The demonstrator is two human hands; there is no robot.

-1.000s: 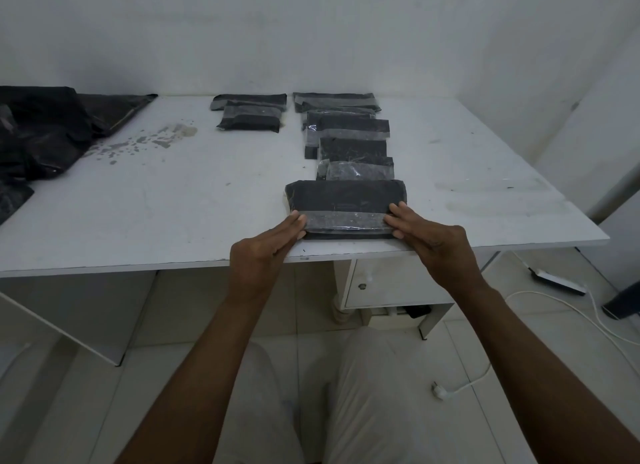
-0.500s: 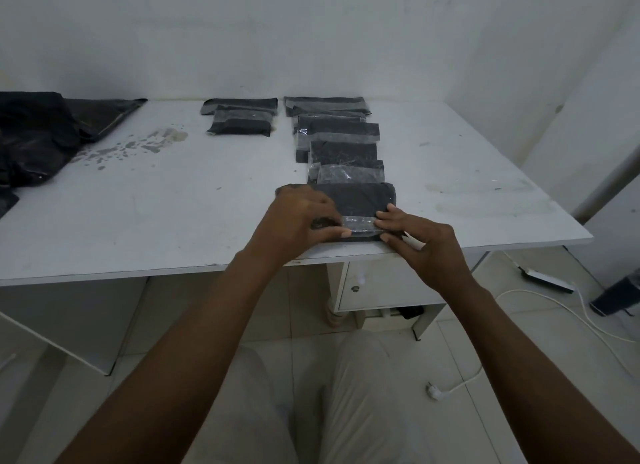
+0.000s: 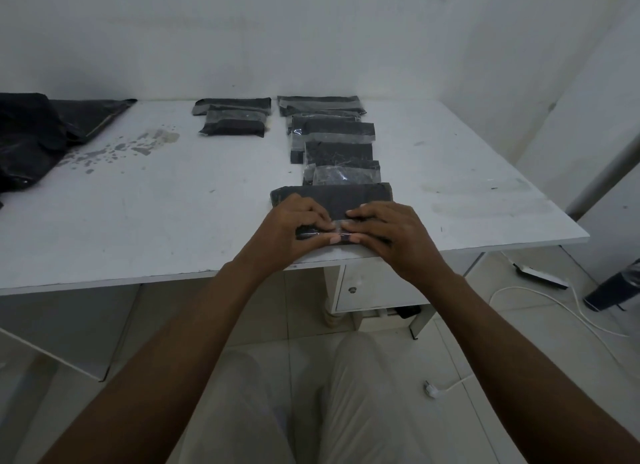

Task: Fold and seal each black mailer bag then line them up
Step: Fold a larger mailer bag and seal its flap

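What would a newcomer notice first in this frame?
The left hand and right hand meet at the near table edge, pinching the glossy strip of a black mailer bag. Behind it a column of folded bags runs toward the wall, with two folded bags to its left. A heap of unfolded black bags sits at the far left of the white table.

a: where is free room?
b: the white table [image 3: 156, 221] lies bare between the heap of loose black bags [image 3: 27, 141] at left and the column of folded bags [image 3: 334, 134]; another bare strip runs right of it.
a: obstacles?
b: that column, reaching from the wall to the nearest bag [image 3: 332, 197] under the left hand [image 3: 294, 228] and right hand [image 3: 391, 235]; a pair of folded bags [image 3: 232, 117] at rear.
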